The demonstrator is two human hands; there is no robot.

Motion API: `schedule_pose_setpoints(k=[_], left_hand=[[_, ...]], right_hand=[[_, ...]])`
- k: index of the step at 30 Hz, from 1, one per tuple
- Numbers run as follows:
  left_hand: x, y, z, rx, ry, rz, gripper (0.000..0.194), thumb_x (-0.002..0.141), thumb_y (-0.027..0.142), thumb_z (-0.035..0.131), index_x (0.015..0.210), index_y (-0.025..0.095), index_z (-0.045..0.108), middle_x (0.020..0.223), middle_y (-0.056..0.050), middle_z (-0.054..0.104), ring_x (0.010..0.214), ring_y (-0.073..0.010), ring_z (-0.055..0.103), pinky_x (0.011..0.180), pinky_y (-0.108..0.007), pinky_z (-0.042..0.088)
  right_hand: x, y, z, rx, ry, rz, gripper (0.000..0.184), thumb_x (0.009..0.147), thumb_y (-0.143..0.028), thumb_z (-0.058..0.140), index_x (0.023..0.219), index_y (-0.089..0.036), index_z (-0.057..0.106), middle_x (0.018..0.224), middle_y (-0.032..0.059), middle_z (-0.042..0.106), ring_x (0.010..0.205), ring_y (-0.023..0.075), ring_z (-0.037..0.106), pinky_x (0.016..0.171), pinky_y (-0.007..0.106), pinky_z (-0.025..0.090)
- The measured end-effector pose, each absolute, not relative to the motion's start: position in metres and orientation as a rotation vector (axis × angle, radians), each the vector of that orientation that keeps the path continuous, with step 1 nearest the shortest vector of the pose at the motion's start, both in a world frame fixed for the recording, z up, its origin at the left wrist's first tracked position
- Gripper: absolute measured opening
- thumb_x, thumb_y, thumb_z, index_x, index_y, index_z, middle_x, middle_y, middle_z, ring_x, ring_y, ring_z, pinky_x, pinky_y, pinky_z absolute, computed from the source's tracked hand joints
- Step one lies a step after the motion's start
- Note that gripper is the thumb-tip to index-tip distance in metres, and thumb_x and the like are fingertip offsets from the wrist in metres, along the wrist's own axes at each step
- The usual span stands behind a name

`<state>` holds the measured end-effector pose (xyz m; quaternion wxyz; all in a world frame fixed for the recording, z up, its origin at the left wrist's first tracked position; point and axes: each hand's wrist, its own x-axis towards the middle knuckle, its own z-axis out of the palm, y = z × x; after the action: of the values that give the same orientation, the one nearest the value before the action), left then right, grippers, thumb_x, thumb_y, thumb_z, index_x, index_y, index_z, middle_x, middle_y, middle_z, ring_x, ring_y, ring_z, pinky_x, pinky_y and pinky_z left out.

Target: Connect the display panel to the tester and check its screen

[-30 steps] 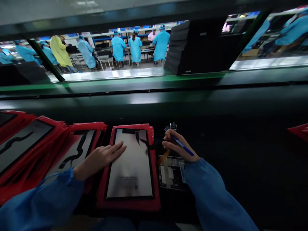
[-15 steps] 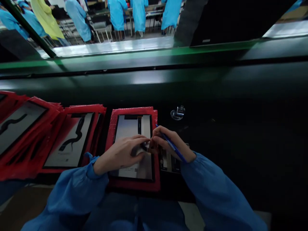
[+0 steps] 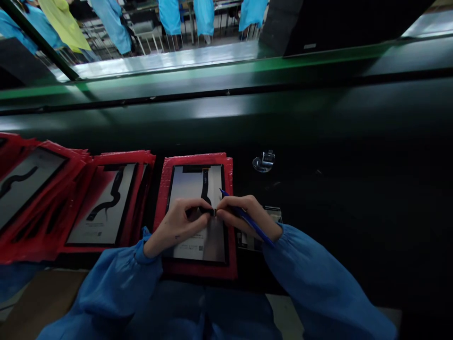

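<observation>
A display panel (image 3: 184,188) lies face down on a red bubble-wrap pouch (image 3: 201,271) before me. From its top edge a black flex cable (image 3: 205,183) curves down over its back. My left hand (image 3: 177,221) is closed, thumb and forefinger pinching the free end of this cable. A blue pen (image 3: 257,228) rests across the fingers of my right hand (image 3: 252,212), its tip pointing up and left. The thumb and forefinger of that hand also pinch together at the cable's tip, on something too small to make out.
More panels on red pouches, one with a curled black cable (image 3: 115,191), are stacked to the left. A shiny metal tally counter (image 3: 264,161) stands on the black bench. Part of a small tray-like object (image 3: 273,213) shows under my right wrist. People in blue smocks are beyond the rail.
Both hands have drawn together at the cable's end, which now shows between the fingertips. The pen has tilted lower to the left. The view has shifted slightly.
</observation>
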<state>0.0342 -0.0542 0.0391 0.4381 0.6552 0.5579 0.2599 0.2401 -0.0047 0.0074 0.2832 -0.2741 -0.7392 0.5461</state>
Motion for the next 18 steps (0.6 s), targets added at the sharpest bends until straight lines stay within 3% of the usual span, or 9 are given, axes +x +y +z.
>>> schedule_pose_setpoints(k=[4, 9, 12, 16, 18], left_hand=[[0.038, -0.054, 0.039, 1.576, 1.412, 0.685, 0.013, 0.08, 0.025, 0.059, 0.08, 0.015, 0.068, 0.069, 0.0, 0.061, 0.062, -0.012, 0.052, 0.057, -0.023, 0.04], [0.043, -0.051, 0.04, 1.581, 1.327, 0.728, 0.011, 0.08, 0.026, 0.06, 0.074, 0.017, 0.062, 0.071, -0.001, 0.061, 0.068, -0.0139, 0.055, 0.063, -0.025, 0.044], [0.037, -0.053, 0.042, 1.622, 1.352, 0.759, 0.017, 0.085, 0.031, 0.062, 0.081, 0.016, 0.068, 0.075, -0.002, 0.066, 0.067, -0.0134, 0.055, 0.062, -0.025, 0.043], [0.006, -0.064, 0.042, 1.7, 1.71, 0.88, 0.032, 0.09, 0.044, 0.061, 0.104, 0.017, 0.07, 0.091, -0.005, 0.071, 0.055, -0.0104, 0.043, 0.055, -0.027, 0.039], [-0.013, -0.072, 0.037, 1.704, 2.047, 0.825, 0.036, 0.093, 0.048, 0.056, 0.106, 0.017, 0.068, 0.098, -0.007, 0.071, 0.063, -0.0143, 0.052, 0.063, -0.03, 0.042]], right_hand=[[0.239, -0.006, 0.006, -0.735, -1.985, 1.494, 0.029, 0.096, -0.042, 0.059, 0.086, -0.016, 0.065, 0.066, -0.0027, 0.055, 0.057, 0.0083, 0.047, 0.057, 0.021, 0.04], [0.237, -0.008, 0.007, -0.773, -1.961, 1.508, 0.036, 0.096, -0.051, 0.057, 0.086, -0.017, 0.065, 0.063, -0.0022, 0.056, 0.056, 0.0095, 0.049, 0.056, 0.023, 0.041], [0.238, -0.008, 0.011, -0.805, -1.947, 1.476, 0.041, 0.094, -0.056, 0.057, 0.085, -0.017, 0.065, 0.063, -0.0017, 0.055, 0.056, 0.01, 0.048, 0.055, 0.023, 0.04], [0.243, -0.004, 0.013, -0.988, -1.796, 1.344, 0.038, 0.093, -0.055, 0.059, 0.083, -0.019, 0.064, 0.062, -0.0016, 0.054, 0.055, 0.0107, 0.047, 0.053, 0.024, 0.039], [0.245, -0.001, 0.011, -1.016, -1.734, 1.317, 0.036, 0.093, -0.054, 0.06, 0.084, -0.019, 0.063, 0.063, -0.0018, 0.054, 0.055, 0.0112, 0.049, 0.053, 0.024, 0.041]])
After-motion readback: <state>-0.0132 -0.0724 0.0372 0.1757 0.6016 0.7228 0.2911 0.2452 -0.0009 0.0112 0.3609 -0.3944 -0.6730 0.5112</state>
